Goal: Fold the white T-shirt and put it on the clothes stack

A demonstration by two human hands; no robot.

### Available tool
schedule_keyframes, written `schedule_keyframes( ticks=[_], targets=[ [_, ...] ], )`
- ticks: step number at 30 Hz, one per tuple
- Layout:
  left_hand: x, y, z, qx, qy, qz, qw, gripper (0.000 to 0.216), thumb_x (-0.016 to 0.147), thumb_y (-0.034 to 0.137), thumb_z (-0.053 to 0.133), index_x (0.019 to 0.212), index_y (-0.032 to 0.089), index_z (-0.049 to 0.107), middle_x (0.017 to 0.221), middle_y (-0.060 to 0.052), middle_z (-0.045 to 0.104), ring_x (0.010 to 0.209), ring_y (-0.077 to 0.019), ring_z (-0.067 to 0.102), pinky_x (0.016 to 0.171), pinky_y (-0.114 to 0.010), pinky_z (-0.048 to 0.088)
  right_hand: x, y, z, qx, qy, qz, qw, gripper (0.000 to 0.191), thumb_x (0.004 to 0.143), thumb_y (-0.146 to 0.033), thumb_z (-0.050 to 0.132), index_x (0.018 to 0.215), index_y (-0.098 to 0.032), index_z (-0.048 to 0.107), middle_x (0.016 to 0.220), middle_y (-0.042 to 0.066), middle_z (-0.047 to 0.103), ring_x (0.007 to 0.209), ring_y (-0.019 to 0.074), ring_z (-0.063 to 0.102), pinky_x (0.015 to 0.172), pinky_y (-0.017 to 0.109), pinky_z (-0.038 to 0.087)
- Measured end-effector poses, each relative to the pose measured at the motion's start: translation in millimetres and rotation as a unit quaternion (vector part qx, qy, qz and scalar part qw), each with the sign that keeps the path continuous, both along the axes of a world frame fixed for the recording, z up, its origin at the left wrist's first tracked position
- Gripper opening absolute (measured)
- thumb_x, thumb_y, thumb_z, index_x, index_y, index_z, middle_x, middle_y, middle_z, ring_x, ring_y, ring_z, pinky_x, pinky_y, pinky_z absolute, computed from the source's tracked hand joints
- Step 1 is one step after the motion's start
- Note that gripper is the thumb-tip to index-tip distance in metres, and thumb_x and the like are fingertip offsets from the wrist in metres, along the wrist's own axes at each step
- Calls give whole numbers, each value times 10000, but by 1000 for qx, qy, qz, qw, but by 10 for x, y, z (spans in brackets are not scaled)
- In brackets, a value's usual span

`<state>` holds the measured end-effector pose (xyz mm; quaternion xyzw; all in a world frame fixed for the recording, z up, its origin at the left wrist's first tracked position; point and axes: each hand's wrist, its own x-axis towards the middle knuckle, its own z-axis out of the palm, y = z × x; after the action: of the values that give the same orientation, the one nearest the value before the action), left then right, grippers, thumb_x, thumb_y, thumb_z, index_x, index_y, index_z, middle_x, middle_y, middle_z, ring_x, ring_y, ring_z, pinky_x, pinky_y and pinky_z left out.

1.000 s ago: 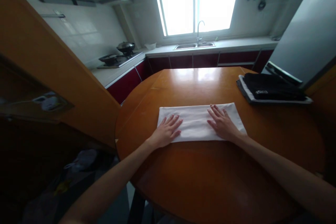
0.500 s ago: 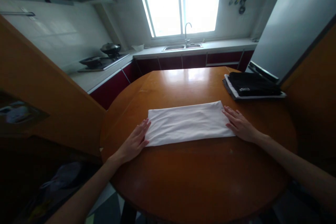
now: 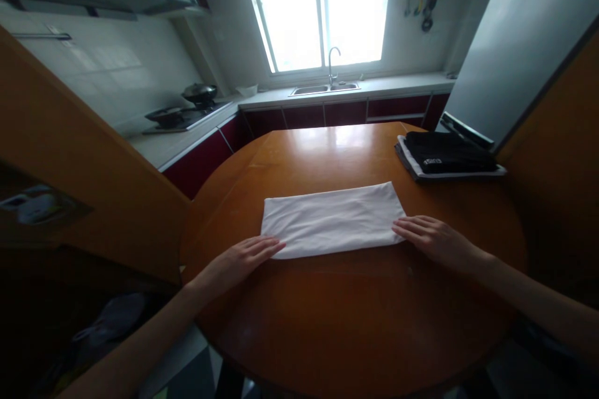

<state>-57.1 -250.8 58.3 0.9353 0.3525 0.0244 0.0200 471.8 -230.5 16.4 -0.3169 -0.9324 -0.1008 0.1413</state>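
Observation:
A folded white cloth (image 3: 332,219) lies as a long flat rectangle on the wooden table, with soft wrinkles across its top. At its near left corner, my left hand (image 3: 248,254) has its fingers together over the fabric, closed on that corner. My right hand (image 3: 433,238) grips the near right corner in the same way, fingertips lying on the cloth. Both thumbs are mostly hidden beneath the hands. The far edge of the cloth rests flat, touched by neither hand.
Folded clothes, a black one (image 3: 449,153) on top of white and grey ones, are stacked at the table's (image 3: 346,324) back right. Beyond stand a counter with a sink (image 3: 322,90), a stove with pans (image 3: 199,95), and a tall fridge (image 3: 515,43).
Both hands have slid from the cloth's short sides toward its near corners. Their spread, flat fingers have come together and closed on the fabric there.

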Motion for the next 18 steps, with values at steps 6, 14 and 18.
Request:
schedule_keyframes(
  ticks=[6,14,18],
  targets=[
    [21,33,-30,14,-13,5,1000,525,1012,87,375,1475,294,511,1410,-46,619,1296,-194,572,1134,-392,461,4,32,-56,27,4,-31,999,316,964,-86,476,1102,-214,730,1215,86,723,1156,246,657,984,397,531],
    [-108,148,-231,113,-53,-41,991,477,1005,108,454,1448,274,515,1279,-64,680,1206,-205,620,1038,-385,540,30,104,-112,54,41,-16,998,225,991,-158,515,1050,-209,727,1147,84,738,1078,240,665,940,389,530],
    [-177,186,-277,121,-106,-60,985,367,1009,130,471,1328,249,608,1204,-66,714,1169,-204,651,1016,-372,556,57,145,-117,34,88,6,996,217,983,-158,529,1065,-215,722,1137,82,744,1071,237,671,932,396,529]
  ],
)
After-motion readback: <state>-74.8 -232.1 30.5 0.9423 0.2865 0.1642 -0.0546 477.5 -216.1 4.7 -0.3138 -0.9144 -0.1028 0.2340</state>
